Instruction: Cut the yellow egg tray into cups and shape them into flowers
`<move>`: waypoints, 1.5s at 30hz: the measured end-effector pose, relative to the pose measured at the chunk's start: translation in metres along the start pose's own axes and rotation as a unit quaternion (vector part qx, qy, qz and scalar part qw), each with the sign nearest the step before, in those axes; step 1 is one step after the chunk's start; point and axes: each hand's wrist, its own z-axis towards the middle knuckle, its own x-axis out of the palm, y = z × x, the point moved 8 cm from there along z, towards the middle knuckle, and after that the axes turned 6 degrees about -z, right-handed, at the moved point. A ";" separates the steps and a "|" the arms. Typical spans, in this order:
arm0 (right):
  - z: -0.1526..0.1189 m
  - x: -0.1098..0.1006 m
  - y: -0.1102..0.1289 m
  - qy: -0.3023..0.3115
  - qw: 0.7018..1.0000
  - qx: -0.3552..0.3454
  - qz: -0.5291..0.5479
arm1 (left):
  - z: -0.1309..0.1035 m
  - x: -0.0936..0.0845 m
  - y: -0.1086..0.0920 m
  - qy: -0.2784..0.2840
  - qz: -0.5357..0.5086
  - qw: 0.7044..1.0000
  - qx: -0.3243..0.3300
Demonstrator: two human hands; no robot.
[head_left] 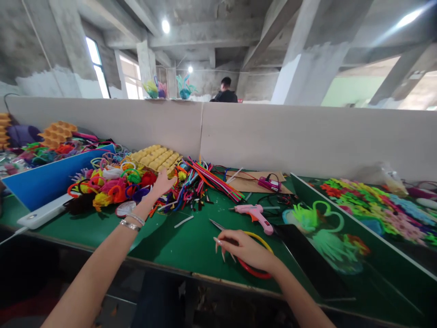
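My left hand [164, 183] reaches out over the pile of fuzzy pipe-cleaner pieces [118, 187], at the near edge of a yellow egg-carton-like tray [157, 157]. Its thumb stands apart; the other fingers point away and partly hide, with nothing seen in them. My right hand [244, 248] lies loosely over a pair of scissors [261, 240] with red and yellow handles, fingers spread and pointing left and down. The scissors' blades show beyond the knuckles. Just past this hand lies a pink glue gun [254, 215]. Long pipe cleaners [218, 183] are heaped right of my left hand.
A blue divider [61, 175] and white power strip [46, 212] bound the left side. To the right are a black flat panel [312, 259], green fuzzy pieces [334, 243] and another divider [358, 223]. A purple device [269, 183] with cables sits behind. A person [226, 93] is beyond the partition.
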 end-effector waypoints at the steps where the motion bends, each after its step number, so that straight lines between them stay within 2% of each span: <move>1: 0.000 -0.002 0.000 -0.003 1.000 0.002 0.002 | 0.008 -0.003 0.008 -0.012 0.013 1.000 -0.015; 4: -0.001 -0.006 -0.003 -0.007 1.000 0.012 0.000 | 0.027 -0.010 0.023 -0.028 0.079 0.996 -0.021; 5: -0.001 -0.007 -0.004 -0.007 1.000 0.016 -0.005 | 0.031 -0.010 0.024 -0.022 0.133 0.991 -0.003; 8: 0.000 -0.008 -0.008 -0.009 1.000 0.027 -0.013 | 0.041 -0.011 0.022 -0.012 0.208 0.977 0.047; 13: 0.000 -0.007 -0.011 -0.014 1.000 0.024 -0.012 | 0.053 -0.009 0.017 0.008 0.242 0.962 0.128; 16: -0.002 -0.007 -0.013 -0.011 1.000 0.024 -0.012 | 0.054 -0.009 0.018 0.006 0.256 0.955 0.152; 21: -0.005 -0.010 -0.018 -0.019 1.000 0.025 0.000 | 0.056 -0.017 0.021 -0.020 0.261 0.956 0.133; 28: -0.006 -0.010 -0.017 -0.015 0.999 0.019 0.021 | 0.063 -0.031 0.012 -0.040 0.238 0.964 0.114; 35: -0.004 -0.011 -0.020 -0.020 0.999 0.029 0.001 | 0.074 -0.049 0.011 -0.022 0.227 0.966 0.118; 41: -0.004 -0.009 -0.023 -0.018 0.999 0.027 -0.009 | 0.071 -0.041 0.032 0.032 0.213 0.969 0.120; 45: -0.005 -0.009 -0.018 -0.017 0.999 0.026 -0.015 | 0.059 -0.035 0.048 0.034 0.177 0.978 0.104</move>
